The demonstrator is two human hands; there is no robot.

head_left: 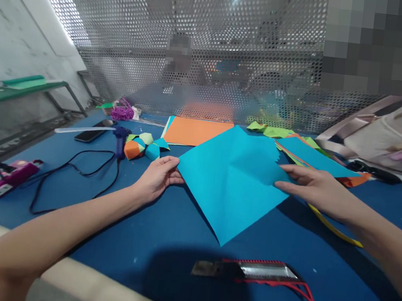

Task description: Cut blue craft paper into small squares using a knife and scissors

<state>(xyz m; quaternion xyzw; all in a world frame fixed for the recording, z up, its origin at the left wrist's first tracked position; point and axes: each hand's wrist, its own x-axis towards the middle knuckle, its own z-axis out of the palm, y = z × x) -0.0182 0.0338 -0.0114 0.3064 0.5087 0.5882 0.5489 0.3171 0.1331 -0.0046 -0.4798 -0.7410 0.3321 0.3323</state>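
A square sheet of blue paper (220,171) is held up above the table, one corner toward me, with a faint crease down its middle. Its upper right edge looks jagged. My left hand (158,177) pinches the left corner between thumb and fingers. At the right side, my right hand (305,184) has its thumb on the paper's face and its fingers by the edge; the fingertips behind are partly hidden. Below the sheet, a red-framed utility knife (256,272) lies flat with its blade pointing left.
On the blue table (172,219) lie orange sheets (199,132), folded paper pieces (134,148), a blue glue gun (119,141) with a black cord, a phone (93,131), a purple power strip (7,179), more coloured sheets (318,155) and a yellow strip (334,228). Perforated metal panel (205,41) stands behind.
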